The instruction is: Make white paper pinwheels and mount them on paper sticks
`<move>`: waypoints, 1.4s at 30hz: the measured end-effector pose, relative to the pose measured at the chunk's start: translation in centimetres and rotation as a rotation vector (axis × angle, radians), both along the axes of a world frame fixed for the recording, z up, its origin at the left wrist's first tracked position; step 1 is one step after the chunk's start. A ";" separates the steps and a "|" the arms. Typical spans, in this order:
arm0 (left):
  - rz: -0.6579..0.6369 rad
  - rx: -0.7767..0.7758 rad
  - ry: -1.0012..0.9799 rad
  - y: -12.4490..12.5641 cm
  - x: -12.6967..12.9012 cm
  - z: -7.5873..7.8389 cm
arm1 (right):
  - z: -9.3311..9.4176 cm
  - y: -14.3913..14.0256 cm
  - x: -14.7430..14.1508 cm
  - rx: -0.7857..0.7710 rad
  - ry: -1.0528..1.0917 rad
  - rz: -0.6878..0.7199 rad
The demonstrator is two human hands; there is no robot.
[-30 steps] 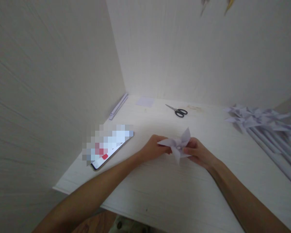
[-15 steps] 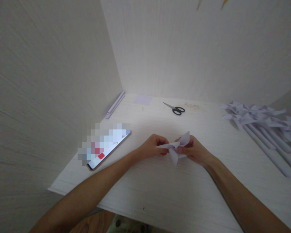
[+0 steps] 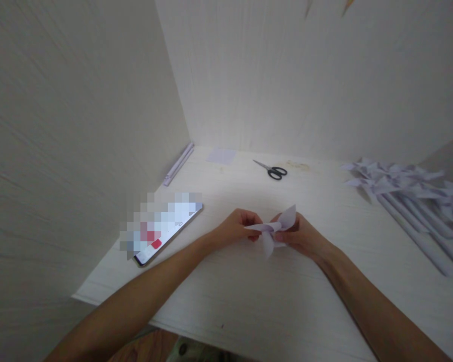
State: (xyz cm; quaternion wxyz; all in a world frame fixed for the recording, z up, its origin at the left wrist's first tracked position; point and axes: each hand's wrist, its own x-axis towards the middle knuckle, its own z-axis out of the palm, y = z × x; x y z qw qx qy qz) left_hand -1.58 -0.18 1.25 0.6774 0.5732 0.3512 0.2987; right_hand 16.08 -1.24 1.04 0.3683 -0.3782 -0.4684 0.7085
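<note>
My left hand and right hand are both closed on a paper pinwheel, pinching it from its nine and three o'clock sides over the tabletop. From it, scissors lie at twelve o'clock, a paper square at eleven, paper rolls at ten, a phone at nine, more pinwheels near two.

Pale lilac pinwheel (scissors black-handled)
</note>
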 end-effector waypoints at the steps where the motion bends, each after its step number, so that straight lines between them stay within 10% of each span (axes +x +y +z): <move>1: -0.008 0.000 -0.009 0.1 -0.1 0.0 | 0.0 0.0 0.0 -0.003 0.006 0.006; 27: 0.005 -0.082 -0.107 0.6 0.0 -0.6 | -0.7 0.1 -0.3 0.144 -0.182 -0.088; 42: 0.143 -0.147 -0.179 0.5 0.4 -0.4 | -0.8 0.0 -0.2 0.035 0.103 -0.051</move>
